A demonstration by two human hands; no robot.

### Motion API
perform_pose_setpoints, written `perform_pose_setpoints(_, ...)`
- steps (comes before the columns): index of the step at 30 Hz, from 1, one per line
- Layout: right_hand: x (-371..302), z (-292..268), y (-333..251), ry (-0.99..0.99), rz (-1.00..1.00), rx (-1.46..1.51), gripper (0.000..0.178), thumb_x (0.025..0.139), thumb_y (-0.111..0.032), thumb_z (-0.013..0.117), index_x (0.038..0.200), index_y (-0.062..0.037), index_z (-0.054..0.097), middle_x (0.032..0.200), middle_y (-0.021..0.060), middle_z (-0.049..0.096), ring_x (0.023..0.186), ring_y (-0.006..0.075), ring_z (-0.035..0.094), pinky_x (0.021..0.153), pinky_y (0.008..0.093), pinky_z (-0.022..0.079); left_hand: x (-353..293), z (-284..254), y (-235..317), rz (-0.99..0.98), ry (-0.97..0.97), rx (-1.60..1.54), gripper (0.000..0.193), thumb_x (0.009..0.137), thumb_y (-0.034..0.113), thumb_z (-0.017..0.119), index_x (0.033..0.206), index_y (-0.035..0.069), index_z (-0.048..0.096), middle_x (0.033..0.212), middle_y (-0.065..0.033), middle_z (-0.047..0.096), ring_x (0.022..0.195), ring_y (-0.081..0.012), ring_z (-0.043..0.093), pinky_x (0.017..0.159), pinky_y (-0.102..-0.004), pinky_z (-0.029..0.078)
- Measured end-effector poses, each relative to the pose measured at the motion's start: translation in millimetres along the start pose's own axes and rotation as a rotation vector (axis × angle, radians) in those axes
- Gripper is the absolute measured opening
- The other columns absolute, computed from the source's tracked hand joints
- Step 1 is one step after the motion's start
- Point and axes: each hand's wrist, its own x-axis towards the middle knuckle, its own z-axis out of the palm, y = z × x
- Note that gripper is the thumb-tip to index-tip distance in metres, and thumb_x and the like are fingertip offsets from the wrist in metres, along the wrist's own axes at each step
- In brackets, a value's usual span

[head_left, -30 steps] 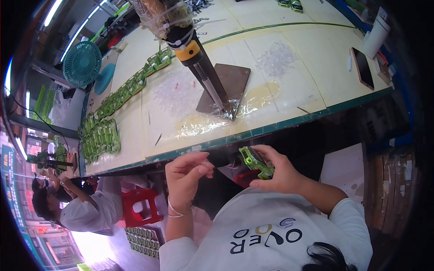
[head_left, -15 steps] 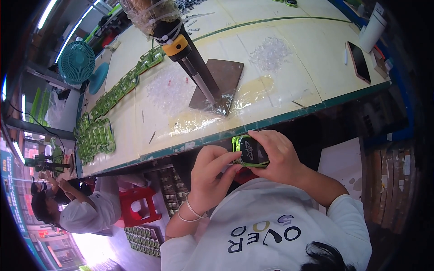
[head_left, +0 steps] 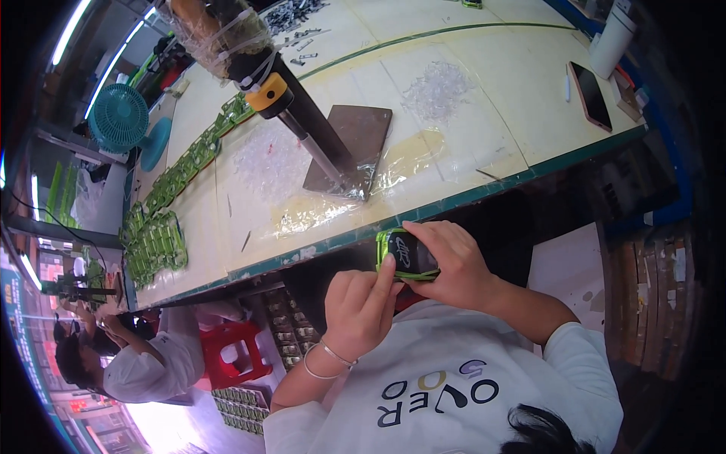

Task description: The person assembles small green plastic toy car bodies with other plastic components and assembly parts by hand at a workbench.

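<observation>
Because the right hand (head_left: 460,261) wraps its right end, the head view hides part of the green-and-black casing (head_left: 408,256), held in front of the person's body, just off the near edge of the worktable (head_left: 484,144). The right fingers are clamped on it along the far and near sides. The left hand (head_left: 359,306) sets an extended index fingertip against the casing's left end; its thumb is mostly hidden, so whether it pinches cannot be told. Clear wrapping (head_left: 227,49) bound with ties covers the top of a dark upright column (head_left: 321,125), cut off by the upper edge, and its contents are hard to make out. The column has a yellow collar (head_left: 268,96) and a slim metal rod, above a flat, matt brown plate (head_left: 363,132). Glossy film crinkles around its foot. Loose, glassy-looking clear bits (head_left: 437,91) lie heaped on the smooth cream surface; left of them, glossy green shells (head_left: 155,246) sit in packed rows, individual outlines blurring together.
</observation>
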Motion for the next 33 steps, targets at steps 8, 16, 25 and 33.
perform_pose_setpoints(8, -10.7, 12.0, -5.5, -0.091, 0.082, 0.038, 0.062, 0.051, -0.013, 0.070, 0.106, 0.0013, 0.045, 0.088, 0.0145, 0.053, 0.078, 0.0294, 0.053, 0.068, 0.0358, 0.042, -15.4, 3.8, -3.7, -0.137, -0.042, -0.060, 0.032, 0.069, -0.001, 0.057, 0.100, -0.003, 0.054, 0.069, -0.0118, 0.046, 0.064, -0.0240, 0.045, 0.060, -0.0309, 0.038)
perform_pose_setpoints(16, -11.0, 7.9, -8.9, -0.118, -0.021, -0.093, 0.068, 0.051, -0.018, 0.071, 0.110, -0.0009, 0.044, 0.090, 0.0115, 0.051, 0.078, 0.0257, 0.052, 0.069, 0.0349, 0.041, -37.1, 31.0, 0.1, -0.958, 0.214, -1.290, 0.030, 0.086, 0.018, 0.046, 0.108, -0.002, 0.044, 0.097, -0.0053, 0.051, 0.085, -0.0123, 0.051, 0.076, -0.0241, 0.041)
perform_pose_setpoints(25, -13.3, -2.6, -24.2, -0.316, 0.012, -0.176, 0.070, 0.061, -0.030, 0.068, 0.117, -0.0012, 0.038, 0.097, 0.0120, 0.047, 0.083, 0.0255, 0.049, 0.073, 0.0338, 0.040, -26.9, 21.0, 19.4, -0.958, 0.251, -1.558, 0.039, 0.089, 0.026, 0.036, 0.113, -0.004, 0.037, 0.103, -0.0136, 0.052, 0.092, -0.0214, 0.054, 0.080, -0.0339, 0.045)
perform_pose_setpoints(33, 36.5, -35.7, 40.6, 0.071, 0.114, -0.011, 0.024, 0.071, -0.022, 0.062, 0.084, -0.0029, 0.056, 0.078, 0.0114, 0.056, 0.073, 0.0280, 0.055, 0.063, 0.0330, 0.045, -36.8, 19.4, -3.4, -1.008, 0.126, -1.620, 0.034, 0.088, 0.027, 0.036, 0.100, -0.004, 0.045, 0.088, -0.0157, 0.057, 0.075, -0.0205, 0.058, 0.070, -0.0311, 0.047)
